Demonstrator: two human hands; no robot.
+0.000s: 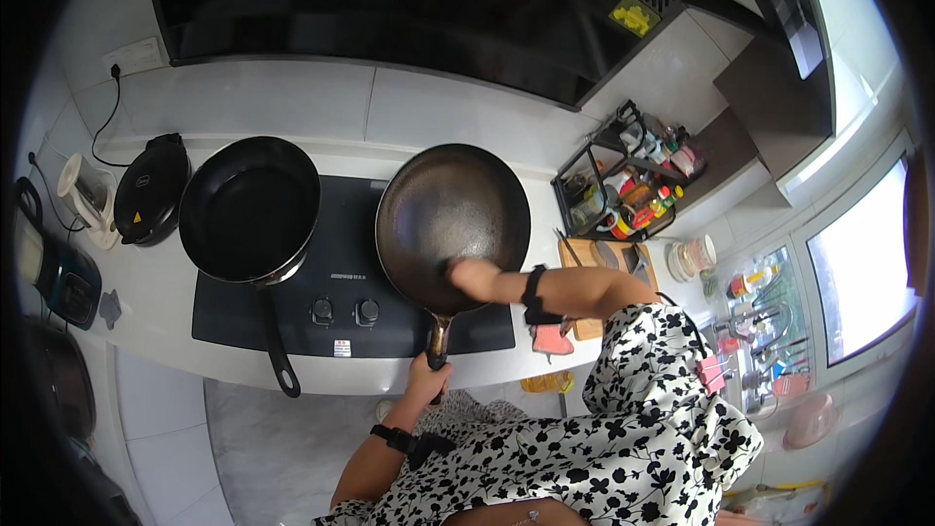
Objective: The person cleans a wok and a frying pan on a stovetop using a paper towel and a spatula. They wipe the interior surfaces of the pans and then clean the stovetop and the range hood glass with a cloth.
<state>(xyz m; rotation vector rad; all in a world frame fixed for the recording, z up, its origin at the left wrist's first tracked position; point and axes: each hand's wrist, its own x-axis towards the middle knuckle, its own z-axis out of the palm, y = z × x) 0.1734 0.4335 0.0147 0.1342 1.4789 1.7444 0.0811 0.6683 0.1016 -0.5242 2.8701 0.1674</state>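
Observation:
A dark wok (pixel 453 212) stands over the right part of the black gas cooktop (pixel 343 307), its handle towards me. My left hand (pixel 427 380) is closed around the wok handle. Inside the wok, at its lower right, is my right hand (pixel 473 277), blurred, with its fingers down near the inner surface; whether it holds anything I cannot tell. On the left of the cooktop sits a black frying pan (pixel 252 212), its long handle sticking out past the counter edge.
A black electric appliance (pixel 152 190) and a blender (pixel 66 285) stand at the left. At the right are a black spice rack (pixel 613 190), a wooden cutting board (pixel 586 329) and a pink cloth (pixel 553 340). The range hood (pixel 380 7) hangs above.

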